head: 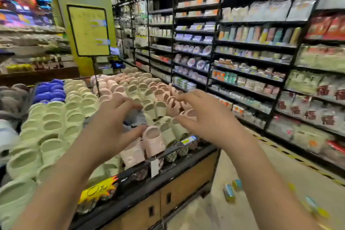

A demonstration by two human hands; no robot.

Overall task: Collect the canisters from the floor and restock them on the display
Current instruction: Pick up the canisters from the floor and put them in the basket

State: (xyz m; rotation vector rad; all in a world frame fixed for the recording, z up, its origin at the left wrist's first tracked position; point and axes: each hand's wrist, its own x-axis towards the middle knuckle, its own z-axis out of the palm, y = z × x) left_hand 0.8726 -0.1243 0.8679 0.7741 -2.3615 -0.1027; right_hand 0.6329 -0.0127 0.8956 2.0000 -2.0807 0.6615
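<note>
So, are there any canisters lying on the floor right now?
Yes, at least two canisters lie on the floor beside the display.

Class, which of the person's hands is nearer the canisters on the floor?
Right. The right hand is above the display's aisle-side corner, the canisters below it; the left hand is farther left over the slippers.

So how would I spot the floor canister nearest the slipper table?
Find the slipper table with wooden cabinet doors. On the floor just past its right corner lies the canister, teal with yellow ends. Unlike its neighbour, it shows whole, clear of the right forearm.
</note>
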